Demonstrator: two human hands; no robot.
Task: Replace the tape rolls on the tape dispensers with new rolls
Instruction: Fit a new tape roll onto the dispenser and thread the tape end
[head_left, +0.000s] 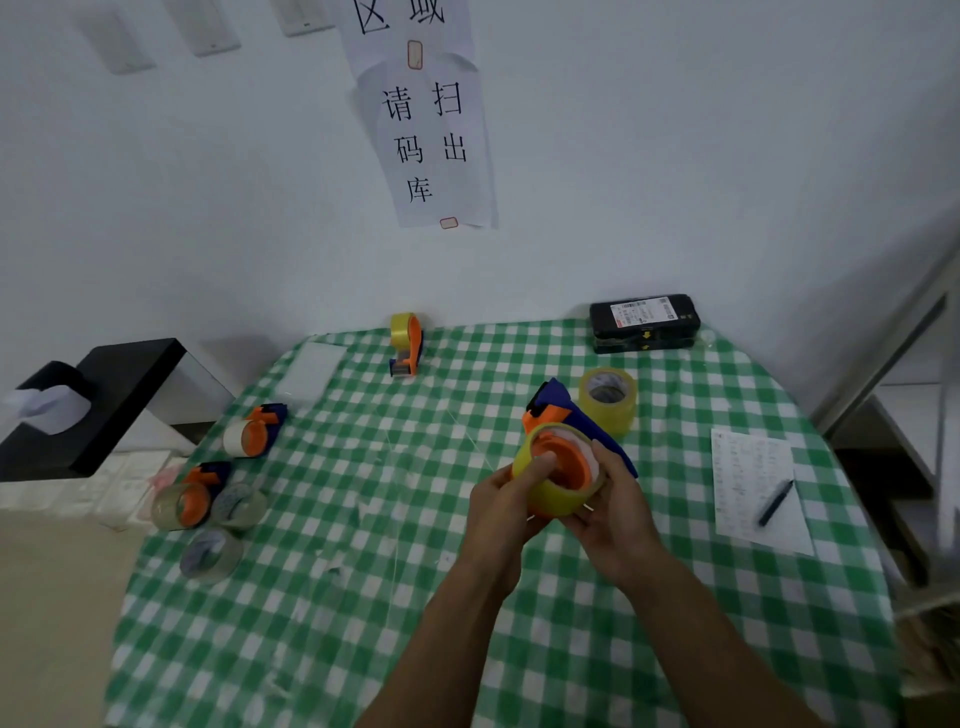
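Fingers (540, 461) of the left hand (498, 506) and right hand (615, 512) clasp a glossy yellow tape roll (550, 501) ringing the hub of an orange plastic dispenser (569, 467), held above the green-checked table (363, 571). A translucent spare roll (609, 400) stands beyond.

Table (322, 597) centre & near edge open. Left side blocked: left dispensers (254, 434), clear rolls (210, 555). Back: back dispenser (406, 343), box (644, 322). Right: yellow roll (609, 400), paper (748, 467) w/ pen (775, 503).

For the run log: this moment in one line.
left hand grips yellow roll | right hand holds dispenser | spare roll behind
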